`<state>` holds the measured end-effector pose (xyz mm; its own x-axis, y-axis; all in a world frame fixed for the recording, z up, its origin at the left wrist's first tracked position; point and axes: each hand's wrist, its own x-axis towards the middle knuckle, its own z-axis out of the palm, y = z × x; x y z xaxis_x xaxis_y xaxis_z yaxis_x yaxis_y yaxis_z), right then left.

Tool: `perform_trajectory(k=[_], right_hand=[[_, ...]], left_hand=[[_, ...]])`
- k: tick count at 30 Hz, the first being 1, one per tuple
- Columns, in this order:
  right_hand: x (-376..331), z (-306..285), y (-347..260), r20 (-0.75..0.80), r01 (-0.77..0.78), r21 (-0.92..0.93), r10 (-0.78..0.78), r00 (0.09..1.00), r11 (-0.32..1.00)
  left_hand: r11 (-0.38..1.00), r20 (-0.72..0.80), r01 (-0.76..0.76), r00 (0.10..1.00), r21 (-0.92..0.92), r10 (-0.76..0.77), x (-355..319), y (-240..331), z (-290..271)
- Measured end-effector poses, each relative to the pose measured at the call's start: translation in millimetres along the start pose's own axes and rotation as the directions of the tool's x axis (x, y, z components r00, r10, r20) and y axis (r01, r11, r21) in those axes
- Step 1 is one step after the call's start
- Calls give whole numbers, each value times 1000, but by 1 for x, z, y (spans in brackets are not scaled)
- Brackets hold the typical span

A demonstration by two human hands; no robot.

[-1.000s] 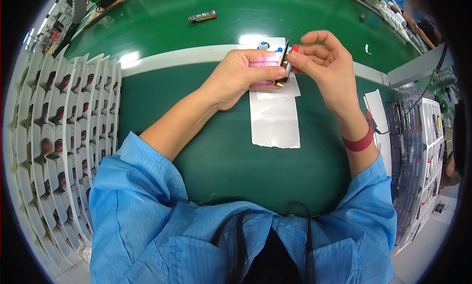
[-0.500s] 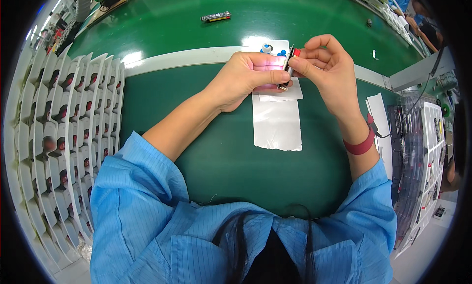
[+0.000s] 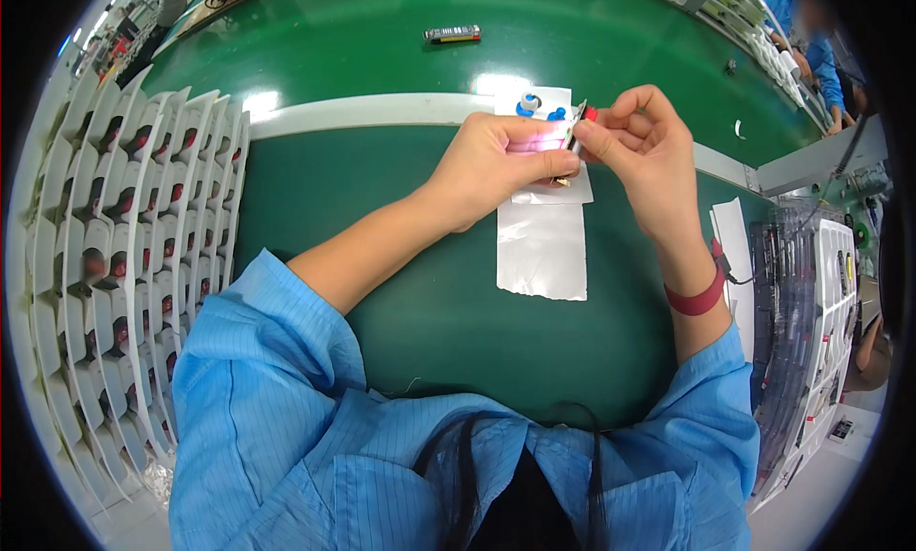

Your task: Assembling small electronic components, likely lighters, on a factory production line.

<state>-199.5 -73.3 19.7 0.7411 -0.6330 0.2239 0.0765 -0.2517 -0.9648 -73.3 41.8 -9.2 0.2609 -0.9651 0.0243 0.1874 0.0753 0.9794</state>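
A slim, narrow device (image 3: pixel 576 136) with a dark edge and a red end stands tilted between my two hands. A pinkish-white light shines from it onto my left fingers. My left hand (image 3: pixel 491 160) is closed around its lower part, thumb in front. My right hand (image 3: pixel 644 155) pinches the upper part near the red end with thumb and forefinger; its other fingers are curled. Below the hands lies a torn-edged white paper strip (image 3: pixel 542 250). Just beyond them, a white-and-blue cap-like piece (image 3: pixel 528 103) and a small blue piece (image 3: pixel 557 114) lie on white paper.
White racks (image 3: pixel 143 227) holding many red-and-black parts stand at the left. At the right are stacked clear trays (image 3: pixel 780 293) and a white tray (image 3: pixel 835 293). A corded red wristband (image 3: pixel 697 291) circles my right wrist. A dark stick-shaped device (image 3: pixel 452 35) lies on the far bench. A co-worker's blue sleeve (image 3: pixel 825 69) shows far right.
The whole view has shifted slightly. Both hands keep hold of the device, which is turned a little; my right fingers have curled in somewhat.
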Motion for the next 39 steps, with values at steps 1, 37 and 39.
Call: perform_trajectory(k=[1,37,39], right_hand=[[0,0,1,5,-14,32,14,1000,999],[2,-3,16,60,-16,37,13,998,999],[2,-5,16,63,-36,64,32,997,997]], left_hand=[[1000,2,-6,1000,5,6,-1,-1,1],[902,-23,-42,998,430,57,-2,-4,1],[908,-15,-35,999,419,45,-1,-5,0]])
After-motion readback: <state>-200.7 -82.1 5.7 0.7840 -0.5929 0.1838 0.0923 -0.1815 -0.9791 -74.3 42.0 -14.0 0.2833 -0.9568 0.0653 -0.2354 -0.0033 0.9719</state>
